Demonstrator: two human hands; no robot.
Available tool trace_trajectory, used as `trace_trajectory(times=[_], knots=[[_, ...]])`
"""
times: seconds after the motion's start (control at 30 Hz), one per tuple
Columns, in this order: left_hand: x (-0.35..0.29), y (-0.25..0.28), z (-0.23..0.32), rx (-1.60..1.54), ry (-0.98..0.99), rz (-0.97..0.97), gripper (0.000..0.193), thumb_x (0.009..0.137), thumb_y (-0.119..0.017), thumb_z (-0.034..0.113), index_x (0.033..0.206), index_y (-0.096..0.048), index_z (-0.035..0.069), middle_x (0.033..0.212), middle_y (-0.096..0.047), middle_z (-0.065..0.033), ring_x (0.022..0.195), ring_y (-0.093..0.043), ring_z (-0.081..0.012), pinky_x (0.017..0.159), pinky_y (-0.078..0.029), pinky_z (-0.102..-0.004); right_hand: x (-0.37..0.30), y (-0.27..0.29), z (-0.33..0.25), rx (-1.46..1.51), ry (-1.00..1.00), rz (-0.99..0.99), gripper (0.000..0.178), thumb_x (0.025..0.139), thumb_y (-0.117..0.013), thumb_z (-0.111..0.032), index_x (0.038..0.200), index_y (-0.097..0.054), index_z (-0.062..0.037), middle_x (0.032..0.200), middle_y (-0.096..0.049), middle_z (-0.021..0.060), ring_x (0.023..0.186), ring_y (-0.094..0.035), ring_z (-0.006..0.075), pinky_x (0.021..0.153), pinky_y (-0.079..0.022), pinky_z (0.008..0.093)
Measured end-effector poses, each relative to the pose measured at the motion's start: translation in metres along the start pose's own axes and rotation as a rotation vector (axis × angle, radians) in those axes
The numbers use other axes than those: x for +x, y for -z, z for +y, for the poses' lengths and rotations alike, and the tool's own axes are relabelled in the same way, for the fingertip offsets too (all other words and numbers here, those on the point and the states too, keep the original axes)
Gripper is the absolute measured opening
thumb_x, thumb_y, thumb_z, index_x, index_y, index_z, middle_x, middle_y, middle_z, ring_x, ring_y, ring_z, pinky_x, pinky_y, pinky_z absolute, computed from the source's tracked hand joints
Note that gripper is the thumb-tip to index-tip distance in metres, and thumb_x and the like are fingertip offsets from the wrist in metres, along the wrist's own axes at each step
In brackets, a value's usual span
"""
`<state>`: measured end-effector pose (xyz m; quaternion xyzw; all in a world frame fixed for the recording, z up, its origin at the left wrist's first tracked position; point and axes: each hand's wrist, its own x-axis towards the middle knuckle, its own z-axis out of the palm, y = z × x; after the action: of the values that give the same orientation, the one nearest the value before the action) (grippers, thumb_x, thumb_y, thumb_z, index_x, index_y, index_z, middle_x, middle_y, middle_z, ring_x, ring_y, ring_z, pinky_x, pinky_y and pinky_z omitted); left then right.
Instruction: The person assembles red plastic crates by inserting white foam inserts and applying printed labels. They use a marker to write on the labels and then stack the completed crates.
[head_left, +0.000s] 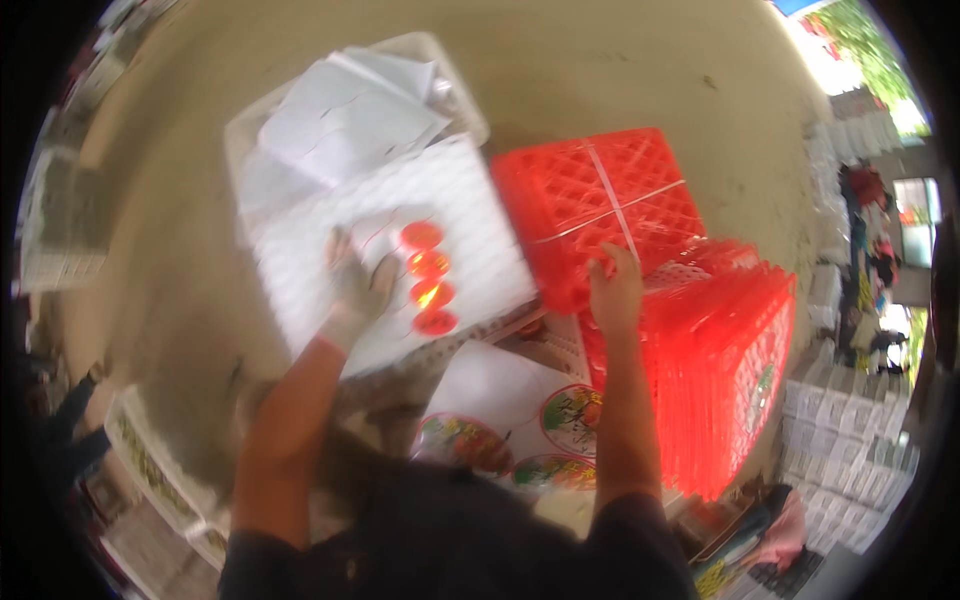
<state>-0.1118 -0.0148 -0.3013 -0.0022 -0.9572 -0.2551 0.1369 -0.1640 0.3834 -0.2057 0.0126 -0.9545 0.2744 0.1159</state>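
My left hand point(358, 285), in what looks like a pale glove with bare fingertips, rests on a white, dimpled sheet or tray point(470, 230). Its thumb and fingers are apart. Just right of it, a strip of round, shiny red-orange stickers point(430, 265) lies on the white surface. My right hand point(616, 290) hovers over or touches the near edge of a red patterned bundle point(560, 190) tied with crossed white straps. Its fingers are curled together, and what they hold, if anything, is too small to make out.
Beyond the white sheet, loose white papers point(340, 120) lie in a pale crate point(240, 150). A tall stack of red trays point(710, 370) stands at right. Below, a white sheet with round fruit labels point(500, 390) is near my body. Stacked white crates point(840, 430) line the right side.
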Motion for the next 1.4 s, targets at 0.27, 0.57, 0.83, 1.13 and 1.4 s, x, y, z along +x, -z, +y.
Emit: trace_trajectory(times=[0.27,0.57,0.83,1.13,1.4], knots=[[0.01,0.098,0.057,0.159,0.466,-0.04,0.061,0.075,-0.077,0.046,0.116,-0.066,0.003,0.129,-0.06,-0.0141,0.127,-0.046,-0.0354,0.116,-0.026,-0.0465,-0.083,0.05,-0.07,0.229,-0.053,-0.226,0.021,0.088,-0.069,-0.01,0.106,-0.068,0.0002,0.114,-0.066,0.0186,0.106,-0.063,0.0362,0.09,-0.051,0.0432],[-0.082,0.147,0.055,0.171,0.264,0.376,0.065,0.073,-0.085,0.024,0.128,-0.057,0.003,0.135,-0.052,-0.0209,0.121,-0.052,-0.0384,0.103,-0.041,-0.0481,-0.151,0.053,-0.104,0.126,0.469,-0.285,0.022,0.082,-0.071,-0.007,0.104,-0.067,-0.0051,0.108,-0.066,0.0128,0.101,-0.062,0.0343,0.089,-0.049,0.0462],[-0.385,0.222,0.078,0.307,0.566,0.386,0.034,0.081,-0.067,0.009,0.114,-0.061,0.005,0.114,-0.059,-0.0189,0.105,-0.056,-0.0395,0.09,-0.047,-0.0474,-0.215,0.038,-0.156,0.41,0.581,-0.437,0.019,0.08,-0.069,-0.002,0.099,-0.066,-0.0013,0.108,-0.066,0.013,0.102,-0.063,0.0339,0.088,-0.051,0.0439],[-0.552,0.192,0.156,0.319,0.886,0.061,0.02,0.077,-0.076,0.016,0.093,-0.066,0.008,0.09,-0.064,-0.0137,0.086,-0.064,-0.0359,0.076,-0.052,-0.0459,-0.232,0.035,-0.138,0.179,0.797,-0.382,0.021,0.085,-0.068,-0.006,0.104,-0.065,0.0023,0.115,-0.064,0.0162,0.108,-0.06,0.0369,0.095,-0.047,0.0486],[-0.566,0.177,0.136,0.164,0.78,0.085,0.013,0.081,-0.069,0.02,0.09,-0.067,0.01,0.086,-0.064,-0.0133,0.081,-0.064,-0.0354,0.07,-0.052,-0.0444,-0.279,0.034,-0.067,-0.243,0.78,-0.208,0.041,0.088,-0.067,-0.019,0.122,-0.061,0.0025,0.141,-0.05,0.0227,0.133,-0.044,0.0426,0.11,-0.037,0.0544]])
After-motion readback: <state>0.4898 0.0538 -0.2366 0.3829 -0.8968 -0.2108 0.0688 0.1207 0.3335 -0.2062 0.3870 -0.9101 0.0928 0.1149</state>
